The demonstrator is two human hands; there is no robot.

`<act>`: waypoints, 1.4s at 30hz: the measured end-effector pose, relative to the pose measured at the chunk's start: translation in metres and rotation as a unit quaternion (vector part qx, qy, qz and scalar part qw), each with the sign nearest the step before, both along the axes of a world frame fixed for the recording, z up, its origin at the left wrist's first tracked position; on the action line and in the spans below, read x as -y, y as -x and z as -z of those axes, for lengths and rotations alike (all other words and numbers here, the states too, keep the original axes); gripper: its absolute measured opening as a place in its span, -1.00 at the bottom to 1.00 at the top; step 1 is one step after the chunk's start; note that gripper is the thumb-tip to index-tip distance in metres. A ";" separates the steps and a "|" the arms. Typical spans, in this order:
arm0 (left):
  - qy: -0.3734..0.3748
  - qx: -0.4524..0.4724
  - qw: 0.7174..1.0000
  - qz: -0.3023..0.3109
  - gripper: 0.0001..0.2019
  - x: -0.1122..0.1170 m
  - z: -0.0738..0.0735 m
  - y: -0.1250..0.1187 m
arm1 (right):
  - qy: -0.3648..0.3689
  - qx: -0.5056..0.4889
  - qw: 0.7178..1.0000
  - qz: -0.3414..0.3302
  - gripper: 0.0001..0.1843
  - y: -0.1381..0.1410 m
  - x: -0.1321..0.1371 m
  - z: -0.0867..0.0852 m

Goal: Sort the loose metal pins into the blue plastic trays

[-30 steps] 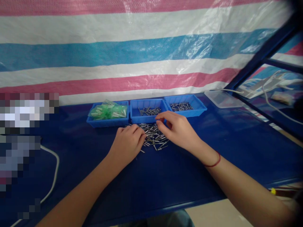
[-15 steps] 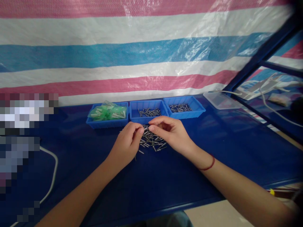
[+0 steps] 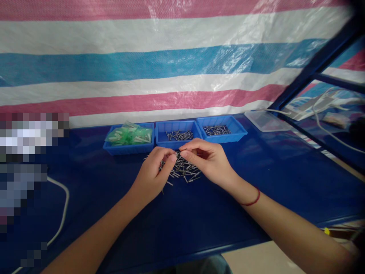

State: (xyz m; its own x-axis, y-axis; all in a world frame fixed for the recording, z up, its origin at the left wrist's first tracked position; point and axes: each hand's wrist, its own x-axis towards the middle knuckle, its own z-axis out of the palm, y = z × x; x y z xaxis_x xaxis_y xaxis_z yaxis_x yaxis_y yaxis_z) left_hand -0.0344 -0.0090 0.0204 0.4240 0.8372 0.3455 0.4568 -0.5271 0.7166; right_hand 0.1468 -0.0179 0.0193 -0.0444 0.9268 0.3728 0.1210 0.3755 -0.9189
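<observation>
A loose pile of small metal pins [image 3: 184, 171] lies on the blue table [image 3: 199, 213], just in front of three blue trays. My left hand [image 3: 154, 173] and my right hand [image 3: 209, 160] meet above the pile, fingertips pinched together on a small metal pin [image 3: 178, 154] between them. A red string circles my right wrist. The left tray [image 3: 129, 146] holds green plastic parts, the middle tray [image 3: 178, 137] several pins, and the right tray [image 3: 224, 131] more pins.
A striped tarp hangs behind the table. A clear plastic lid [image 3: 266, 121] lies at the right of the trays, by a dark blue frame bar [image 3: 310, 64]. A white cable [image 3: 61, 205] curves over the table at the left.
My right hand came back from the middle tray toward my left hand. Both hands rose off the pile and now pinch a pin between their fingertips.
</observation>
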 end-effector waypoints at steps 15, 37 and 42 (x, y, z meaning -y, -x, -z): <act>-0.064 0.032 0.997 -0.032 -0.92 -0.003 0.003 0.001 | -0.086 0.176 0.981 -0.007 -0.83 -0.002 -0.002 0.005; -0.155 -0.276 0.946 0.072 -0.83 0.001 0.014 0.002 | 0.133 -0.198 0.967 0.094 -0.64 -0.013 -0.017 0.004; -0.156 -0.277 0.947 0.055 -0.85 0.002 0.015 0.000 | 0.108 -0.105 0.986 0.074 -0.62 -0.013 -0.016 0.005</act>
